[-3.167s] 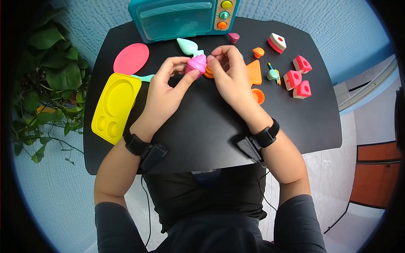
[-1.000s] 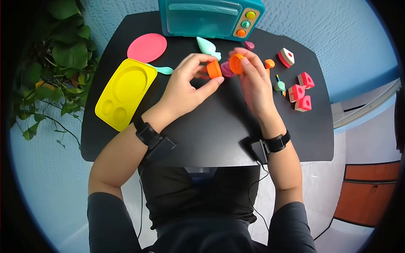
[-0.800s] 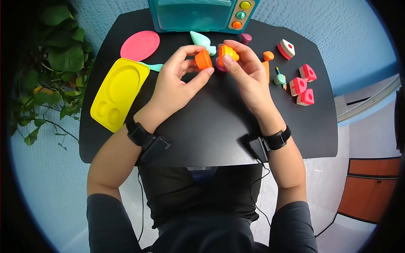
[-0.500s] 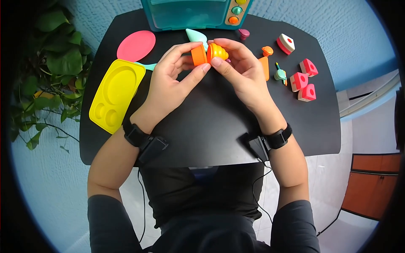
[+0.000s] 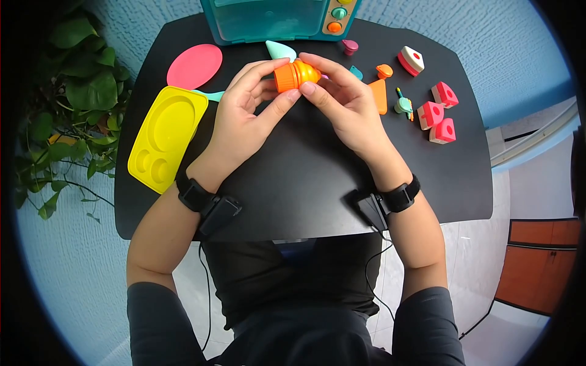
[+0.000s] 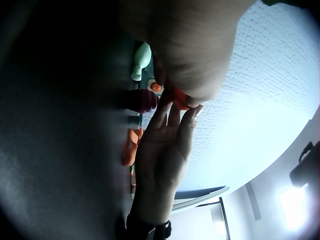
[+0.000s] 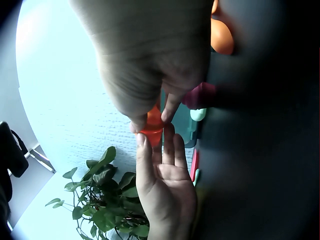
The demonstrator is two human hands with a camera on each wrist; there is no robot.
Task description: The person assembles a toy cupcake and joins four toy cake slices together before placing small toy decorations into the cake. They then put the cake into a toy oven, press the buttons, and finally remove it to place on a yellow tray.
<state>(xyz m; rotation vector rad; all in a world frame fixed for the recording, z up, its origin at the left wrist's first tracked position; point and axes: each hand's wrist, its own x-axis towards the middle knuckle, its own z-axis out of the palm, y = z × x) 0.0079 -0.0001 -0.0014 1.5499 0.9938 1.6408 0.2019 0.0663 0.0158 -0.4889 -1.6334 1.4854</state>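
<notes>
Oven (image 5: 265, 23) stood at back of table (image 5: 287, 195) | plate (image 5: 195, 66) lay left, behind tray (image 5: 166, 129) | three cake pieces (image 5: 431, 116) sat right | fourth piece (image 5: 411, 61) lay behind them

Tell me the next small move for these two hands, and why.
Probably press the swirl gently against the cup: the left hand pinches the cup, the right hand pinches the swirl, and the two pieces meet end to end, roughly in line. Whether they are fully joined, I cannot tell.
</notes>
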